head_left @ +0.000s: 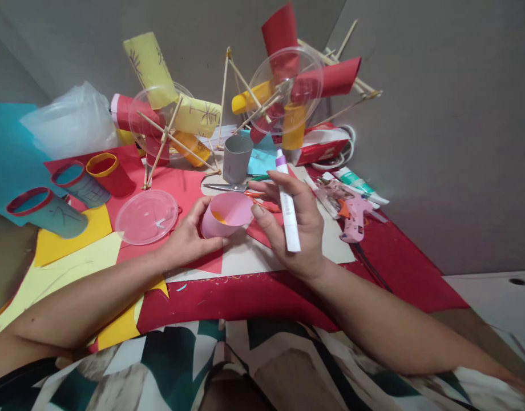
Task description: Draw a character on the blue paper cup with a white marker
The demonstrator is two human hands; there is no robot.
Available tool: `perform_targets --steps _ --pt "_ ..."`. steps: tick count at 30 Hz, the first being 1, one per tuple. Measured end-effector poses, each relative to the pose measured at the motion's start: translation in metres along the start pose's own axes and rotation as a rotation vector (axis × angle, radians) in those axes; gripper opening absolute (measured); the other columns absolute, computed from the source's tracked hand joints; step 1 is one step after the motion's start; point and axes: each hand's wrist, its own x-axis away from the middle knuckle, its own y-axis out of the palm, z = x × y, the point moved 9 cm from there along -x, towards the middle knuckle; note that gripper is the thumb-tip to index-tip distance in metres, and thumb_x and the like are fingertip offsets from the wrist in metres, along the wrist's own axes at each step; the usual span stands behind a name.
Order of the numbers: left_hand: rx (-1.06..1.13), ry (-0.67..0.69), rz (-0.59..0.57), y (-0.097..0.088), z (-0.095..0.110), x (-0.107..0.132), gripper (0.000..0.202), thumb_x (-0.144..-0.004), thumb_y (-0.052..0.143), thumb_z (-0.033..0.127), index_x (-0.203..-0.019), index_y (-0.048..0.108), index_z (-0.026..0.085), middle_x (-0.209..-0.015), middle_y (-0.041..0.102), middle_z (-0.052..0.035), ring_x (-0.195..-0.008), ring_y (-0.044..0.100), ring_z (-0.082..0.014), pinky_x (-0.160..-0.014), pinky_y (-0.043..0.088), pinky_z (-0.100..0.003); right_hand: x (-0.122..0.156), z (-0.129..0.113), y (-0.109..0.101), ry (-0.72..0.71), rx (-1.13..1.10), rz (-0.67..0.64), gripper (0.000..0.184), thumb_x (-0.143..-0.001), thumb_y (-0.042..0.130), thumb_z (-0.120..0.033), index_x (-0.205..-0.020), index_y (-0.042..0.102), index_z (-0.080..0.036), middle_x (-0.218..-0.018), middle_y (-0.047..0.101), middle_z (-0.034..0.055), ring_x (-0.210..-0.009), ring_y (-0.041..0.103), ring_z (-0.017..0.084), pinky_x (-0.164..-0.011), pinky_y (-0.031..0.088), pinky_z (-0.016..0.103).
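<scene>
A pink paper ring (217, 225), rolled like a short tube, stands tilted in front of me, with a bit of orange showing inside. My left hand (194, 231) is closed around its left side, thumb along the front. In my right hand (303, 220) is a slim white tube with a purple band (290, 211), held between the fingers and pointing up. The right thumb and fingertips are close to the ring's right rim; whether they touch it I cannot tell. Scissors (228, 186) and orange-handled pliers or cutters (266, 204), partly hidden, lie just behind.
Two stick-framed pinwheels with clear discs (162, 123) (286, 91) stand at the back. Decorated paper tubes (52, 214) and a clear lid (146, 217) are at left. A grey cardboard tube (238, 158) stands centrally; a pink glue gun (353, 220) lies right, its cord trailing forward.
</scene>
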Motion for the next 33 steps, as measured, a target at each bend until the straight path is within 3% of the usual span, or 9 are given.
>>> perform_targets --steps 9,18,24,29,33 --pt "-0.204 0.120 0.021 0.003 0.008 0.004 0.065 -0.082 0.082 0.034 -0.139 0.052 0.026 -0.143 0.063 -0.0115 -0.131 0.061 -0.0326 -0.116 0.047 -0.046 -0.004 0.008 0.002 0.088 0.034 -0.063 0.043 -0.096 0.078 -0.034 -0.137 0.064 -0.033 -0.125 0.081 0.0055 -0.114 0.082 0.025 -0.095 0.072 0.041" --pt "-0.200 0.190 0.106 -0.001 0.018 0.010 0.064 -0.083 0.082 0.029 -0.138 0.050 0.027 -0.148 0.061 -0.0120 -0.138 0.057 -0.0321 -0.123 0.039 -0.049 -0.002 -0.001 0.000 0.042 -0.020 -0.019 0.039 -0.099 0.075 -0.032 -0.136 0.064 -0.031 -0.117 0.082 0.0039 -0.107 0.084 0.022 -0.092 0.072 0.037" --pt "0.007 0.037 0.148 -0.007 0.009 0.006 0.070 -0.076 0.091 0.038 -0.137 0.058 0.027 -0.139 0.067 -0.0113 -0.133 0.059 -0.0341 -0.115 0.046 -0.049 0.000 -0.005 -0.004 0.023 -0.076 0.035 0.038 -0.103 0.069 -0.034 -0.139 0.063 -0.041 -0.122 0.078 0.0018 -0.113 0.082 0.022 -0.102 0.071 0.044" --pt "0.351 -0.177 0.058 0.003 -0.010 0.003 0.061 -0.077 0.091 0.049 -0.127 0.069 0.023 -0.125 0.076 -0.0100 -0.119 0.068 -0.0303 -0.103 0.053 -0.043 0.000 -0.008 -0.005 0.008 -0.035 0.050 0.044 -0.102 0.070 -0.034 -0.143 0.059 -0.043 -0.127 0.074 0.0044 -0.121 0.079 0.026 -0.102 0.071 0.050" --pt "0.594 -0.303 -0.083 0.025 -0.015 0.007 0.066 -0.076 0.092 0.049 -0.131 0.071 0.019 -0.122 0.078 -0.0130 -0.115 0.072 -0.0302 -0.101 0.054 -0.043 -0.002 -0.012 -0.005 -0.044 -0.005 0.037 0.047 -0.101 0.071 -0.033 -0.145 0.058 -0.040 -0.136 0.072 0.0050 -0.123 0.078 0.026 -0.109 0.068 0.051"
